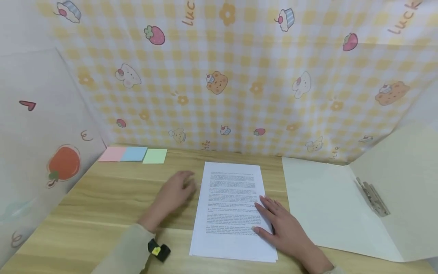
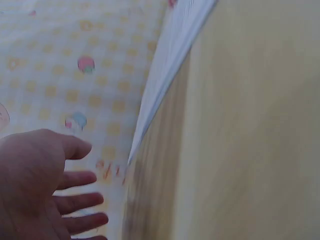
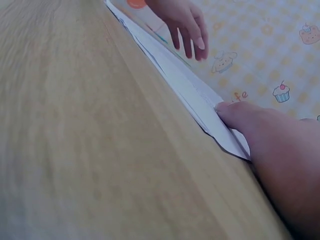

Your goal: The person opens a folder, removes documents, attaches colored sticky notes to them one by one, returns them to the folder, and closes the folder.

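A stack of printed paper sheets [image 1: 232,209] lies on the wooden table, its edges slightly uneven at the bottom. My right hand [image 1: 284,228] rests on the right side of the stack, with fingers spread over the text. In the right wrist view the right thumb [image 3: 240,112] lies on the top sheet. To the left of the stack, my left hand [image 1: 176,192] hovers with loosely bent fingers and nothing in them. The left wrist view shows that hand [image 2: 35,180] apart from the edge of the sheets [image 2: 167,75].
An opened pale folder [image 1: 328,205] lies at right, its cover [image 1: 407,182] raised and a metal clip [image 1: 373,196] near its fold. Pink [image 1: 112,154], blue [image 1: 134,153] and green sticky notes [image 1: 155,156] sit at the back left. A patterned cloth [image 1: 236,76] hangs behind the table.
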A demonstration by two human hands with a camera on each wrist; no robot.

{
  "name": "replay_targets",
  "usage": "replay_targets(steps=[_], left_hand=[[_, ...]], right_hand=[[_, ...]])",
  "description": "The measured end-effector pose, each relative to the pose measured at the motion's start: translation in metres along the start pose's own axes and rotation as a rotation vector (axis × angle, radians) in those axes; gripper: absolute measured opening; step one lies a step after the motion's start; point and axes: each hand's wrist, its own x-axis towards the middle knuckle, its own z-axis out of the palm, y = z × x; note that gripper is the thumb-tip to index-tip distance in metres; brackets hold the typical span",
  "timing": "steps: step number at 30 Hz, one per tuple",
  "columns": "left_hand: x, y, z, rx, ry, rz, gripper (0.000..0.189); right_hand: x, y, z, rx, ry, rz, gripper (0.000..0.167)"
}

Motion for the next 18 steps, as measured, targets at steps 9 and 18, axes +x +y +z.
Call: replay_targets(steps=[9,18], left_hand=[[0.053,-0.045,-0.037,0.128,0.042,-0.204,0.055],[0.071,-0.056,-0.045,0.228,-0.051,-0.281,0.065]], right_hand=[[0.001,0.001,0.001,0.010,0.055,-0.029,0.063],[0.001,0.003,0.000,0.009,0.049,-0.028,0.063]])
